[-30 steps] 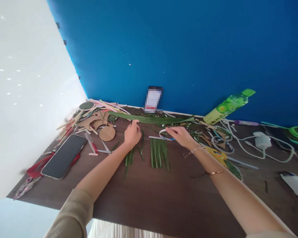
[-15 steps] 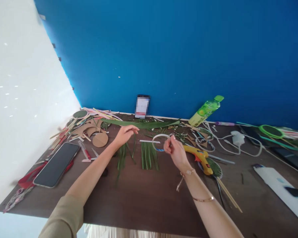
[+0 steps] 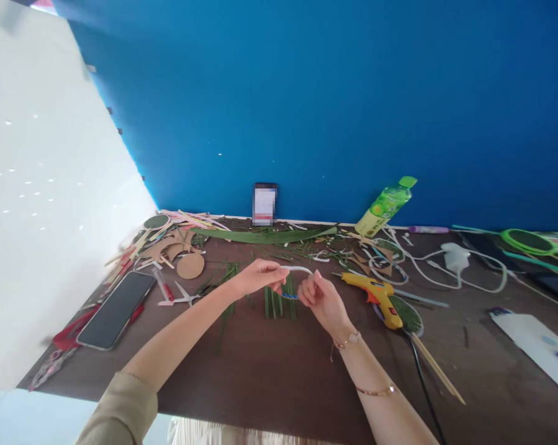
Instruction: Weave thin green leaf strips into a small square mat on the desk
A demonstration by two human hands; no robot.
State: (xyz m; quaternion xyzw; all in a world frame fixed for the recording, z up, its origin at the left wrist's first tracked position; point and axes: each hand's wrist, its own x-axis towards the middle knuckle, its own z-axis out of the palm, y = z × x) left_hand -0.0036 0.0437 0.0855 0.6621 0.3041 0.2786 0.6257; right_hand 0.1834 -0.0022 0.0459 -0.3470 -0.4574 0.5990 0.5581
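Observation:
Between my two hands a thin white ring (image 3: 298, 269) with a blue patterned part is held above the table. My left hand (image 3: 261, 276) pinches its left side with closed fingers. On the right side of the ring, my right hand (image 3: 318, 293) is closed around it. Below the ring lies a row of green leaf strips (image 3: 274, 304), partly hidden by the hands. More green strips (image 3: 231, 272) lie behind my left forearm. A yellow glue gun (image 3: 374, 290) rests just right of my right hand. Scissors (image 3: 186, 296) lie left of my left forearm.
A large phone (image 3: 116, 310) lies at the left, and another phone (image 3: 264, 204) leans on the blue wall. Cardboard pieces (image 3: 190, 266) and a long green leaf (image 3: 264, 235) lie at the back. A green bottle (image 3: 385, 209) tilts near white cables (image 3: 480, 287).
My left hand has moved right and down and taken hold of the ring's left side. My right hand has shifted slightly down and left and still grips the ring.

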